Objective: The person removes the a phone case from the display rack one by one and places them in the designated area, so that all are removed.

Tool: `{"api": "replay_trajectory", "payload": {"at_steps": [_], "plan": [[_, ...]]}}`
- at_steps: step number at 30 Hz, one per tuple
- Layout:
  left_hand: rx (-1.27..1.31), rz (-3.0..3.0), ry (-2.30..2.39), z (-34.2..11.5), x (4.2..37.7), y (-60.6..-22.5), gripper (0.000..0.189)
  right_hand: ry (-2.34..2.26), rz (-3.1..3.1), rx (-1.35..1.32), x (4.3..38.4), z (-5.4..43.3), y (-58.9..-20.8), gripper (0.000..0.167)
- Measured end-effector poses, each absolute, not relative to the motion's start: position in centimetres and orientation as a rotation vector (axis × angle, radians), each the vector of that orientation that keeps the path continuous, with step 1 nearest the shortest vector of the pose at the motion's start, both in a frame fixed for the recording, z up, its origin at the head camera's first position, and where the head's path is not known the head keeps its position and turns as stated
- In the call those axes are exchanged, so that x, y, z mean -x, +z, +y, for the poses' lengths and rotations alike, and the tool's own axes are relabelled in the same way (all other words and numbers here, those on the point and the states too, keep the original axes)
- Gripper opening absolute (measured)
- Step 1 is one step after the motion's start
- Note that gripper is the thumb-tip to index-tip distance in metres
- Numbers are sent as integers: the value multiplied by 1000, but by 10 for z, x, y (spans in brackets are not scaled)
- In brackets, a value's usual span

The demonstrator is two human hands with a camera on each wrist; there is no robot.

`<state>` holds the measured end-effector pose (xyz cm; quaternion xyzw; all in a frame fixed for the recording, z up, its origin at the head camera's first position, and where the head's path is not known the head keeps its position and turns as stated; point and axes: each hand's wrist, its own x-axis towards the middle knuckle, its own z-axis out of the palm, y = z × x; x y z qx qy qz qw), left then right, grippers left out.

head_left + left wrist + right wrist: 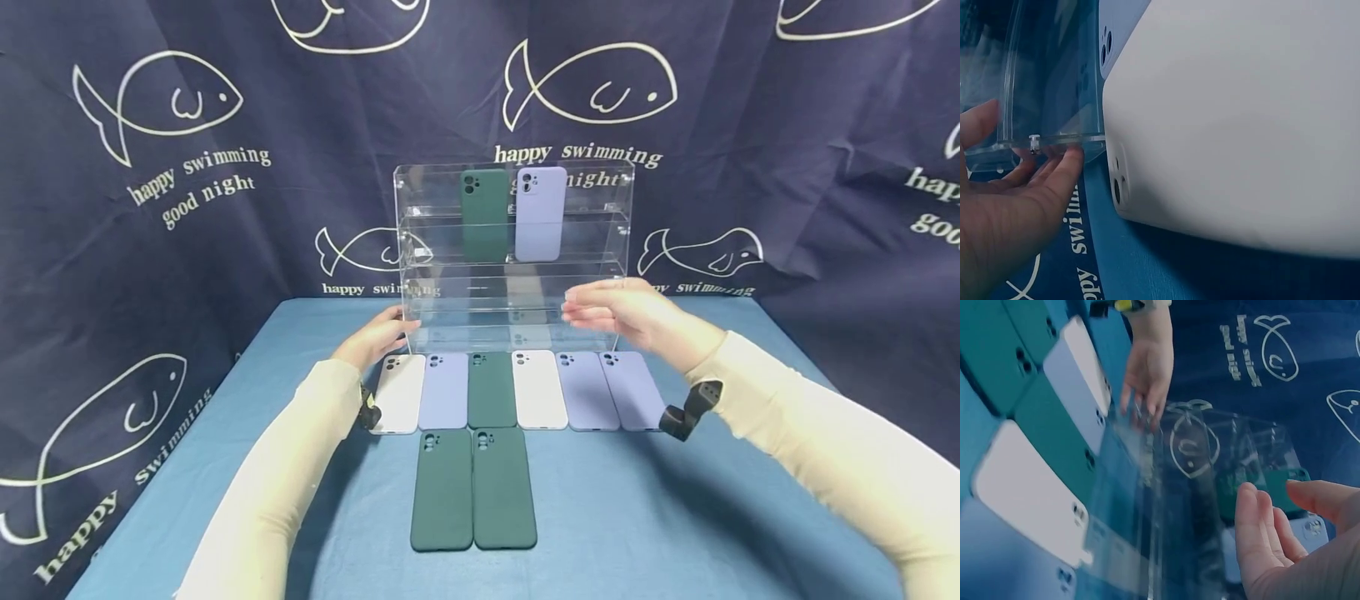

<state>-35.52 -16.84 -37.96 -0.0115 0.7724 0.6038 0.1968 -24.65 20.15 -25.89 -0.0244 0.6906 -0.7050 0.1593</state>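
Note:
A clear acrylic tiered rack (442,283) stands at the back of the table. On its upper part lean a green phone case (484,221) and a lavender phone case (540,221), side by side. My left hand (375,335) grips the rack's lower left side, thumb and fingers at the panel's edge in the left wrist view. My right hand (626,310) hovers near the rack's right part, fingers extended and holding nothing. Before the rack lies a row of cases, among them a white phone case (540,390) and a green one (492,390).
Two green phone cases (473,492) lie side by side nearer the front, on the blue tablecloth (637,517). A dark curtain (300,108) printed with fish hangs behind the rack. The row's outer cases lie close to both wrists.

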Motion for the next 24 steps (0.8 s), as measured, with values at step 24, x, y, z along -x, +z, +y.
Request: {"api": "replay_trajectory", "payload": {"at_steps": [24], "plan": [[128,2149,1667,-161,357,-377,72,-2221,1987,-118,314,212,-207,17]]}}
